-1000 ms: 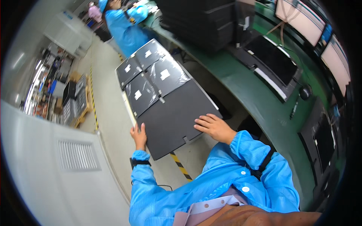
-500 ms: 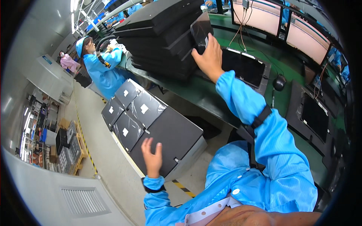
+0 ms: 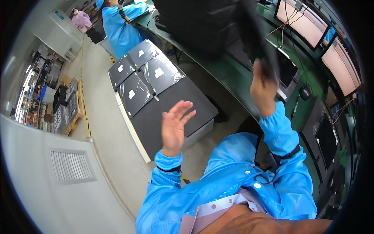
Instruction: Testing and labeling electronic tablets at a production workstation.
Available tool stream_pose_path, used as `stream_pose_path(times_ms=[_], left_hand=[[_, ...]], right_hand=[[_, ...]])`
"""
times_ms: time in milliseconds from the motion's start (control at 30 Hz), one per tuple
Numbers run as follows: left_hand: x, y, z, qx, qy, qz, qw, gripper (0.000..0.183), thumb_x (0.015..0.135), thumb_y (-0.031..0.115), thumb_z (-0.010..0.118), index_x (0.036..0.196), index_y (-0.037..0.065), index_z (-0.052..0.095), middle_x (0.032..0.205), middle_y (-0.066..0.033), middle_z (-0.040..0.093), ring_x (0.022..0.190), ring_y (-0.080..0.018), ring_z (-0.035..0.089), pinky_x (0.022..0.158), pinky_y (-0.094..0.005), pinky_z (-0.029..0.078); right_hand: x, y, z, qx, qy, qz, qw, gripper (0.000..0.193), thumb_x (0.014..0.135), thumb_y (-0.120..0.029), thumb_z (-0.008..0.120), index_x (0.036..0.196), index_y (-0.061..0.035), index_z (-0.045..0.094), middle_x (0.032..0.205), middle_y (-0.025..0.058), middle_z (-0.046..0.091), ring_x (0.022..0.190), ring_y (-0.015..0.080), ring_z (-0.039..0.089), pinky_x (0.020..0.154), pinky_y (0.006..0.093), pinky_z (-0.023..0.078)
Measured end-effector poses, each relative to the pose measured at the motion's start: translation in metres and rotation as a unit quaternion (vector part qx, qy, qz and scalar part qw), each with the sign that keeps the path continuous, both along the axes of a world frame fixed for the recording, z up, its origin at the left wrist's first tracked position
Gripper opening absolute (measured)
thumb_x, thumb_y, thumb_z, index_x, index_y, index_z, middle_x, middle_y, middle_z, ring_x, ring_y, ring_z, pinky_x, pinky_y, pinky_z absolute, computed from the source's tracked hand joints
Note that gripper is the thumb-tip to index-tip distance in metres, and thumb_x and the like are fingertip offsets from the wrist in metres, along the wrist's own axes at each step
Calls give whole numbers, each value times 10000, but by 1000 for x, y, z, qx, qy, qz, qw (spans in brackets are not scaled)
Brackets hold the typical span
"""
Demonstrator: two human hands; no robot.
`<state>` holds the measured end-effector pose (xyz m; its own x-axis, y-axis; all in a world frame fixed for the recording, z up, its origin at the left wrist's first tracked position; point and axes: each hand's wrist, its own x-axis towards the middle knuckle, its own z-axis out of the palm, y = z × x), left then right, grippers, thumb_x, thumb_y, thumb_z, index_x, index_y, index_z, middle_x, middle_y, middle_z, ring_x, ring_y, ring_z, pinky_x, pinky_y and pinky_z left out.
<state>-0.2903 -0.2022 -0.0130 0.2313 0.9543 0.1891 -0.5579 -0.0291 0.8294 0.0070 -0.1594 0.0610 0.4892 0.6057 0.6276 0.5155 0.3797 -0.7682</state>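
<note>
My right hand (image 3: 263, 91) is raised over the near edge of the green bench, its fingers closed on a dark flat panel (image 3: 259, 37). The panel stands nearly edge-on and is smeared by motion, so its face cannot be made out. Behind it rises a tall stack of black trays (image 3: 194, 29). My left hand (image 3: 174, 128) hangs with fingers spread and nothing in it, above the near part of a low white-sided box topped with a black sheet (image 3: 175, 113). On that box's far half lie several black film-wrapped panels (image 3: 134, 93) with white labels.
Monitors (image 3: 304, 21) stand along the green bench (image 3: 218, 78), with cables, a black mouse (image 3: 306, 92) and another screen in a black tray (image 3: 327, 142). A co-worker in blue (image 3: 120, 27) sits at the far left. A pallet (image 3: 74, 105) is on the floor.
My right hand has moved right and nearer with the dark panel, which has turned edge-on. My left hand has risen slightly and stays spread. The view has shifted.
</note>
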Motion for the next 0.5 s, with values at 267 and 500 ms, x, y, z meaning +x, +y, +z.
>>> stream_pose_path(times_ms=[267,500], left_hand=[[-67,21,-32,-181,-98,-121,971,503,1044,368,528,1382,-4,504,1329,-153,624,1226,-262,615,1033,-423,509],[-71,84,-118,-257,30,-62,964,232,992,74,606,1218,28,579,1205,-111,656,1118,-247,648,961,-382,539]], right_hand=[[-38,-24,-37,70,-592,436,674,432,922,-118,574,1353,-148,593,1460,81,541,1436,282,431,1220,557,299],[-19,-44,-77,-84,-581,323,743,445,889,-82,605,1333,-110,595,1393,150,563,1322,295,522,1086,466,451]])
